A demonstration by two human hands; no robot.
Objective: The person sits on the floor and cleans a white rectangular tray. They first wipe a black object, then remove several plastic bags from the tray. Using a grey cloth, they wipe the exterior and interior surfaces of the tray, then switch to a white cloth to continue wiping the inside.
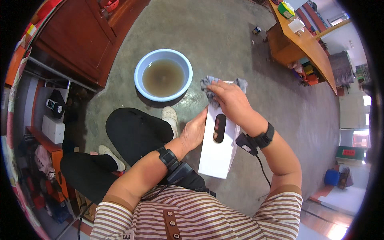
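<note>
Before my body a white box-like panel piece (214,159) with an oval handle slot is held tilted. My left hand (193,132) grips its left side, its fingers mostly hidden behind; what look like fingertips show through the slot. Over the far end, my right hand (232,100) presses a crumpled grey cloth (206,83) against the white surface, and part of the cloth sticks out beyond the right side of the hand. Ahead and to the left, a light blue plastic basin (138,81) stands on the floor with murky brownish water (163,78) in it.
A dark red wooden cabinet (79,36) stands at the far left, and a shelf with a white box (53,129) is nearer. A wooden desk (306,39) is at the far right, with a small can (256,30) on the concrete floor (216,39) beside it. Cables hang from both wrist straps.
</note>
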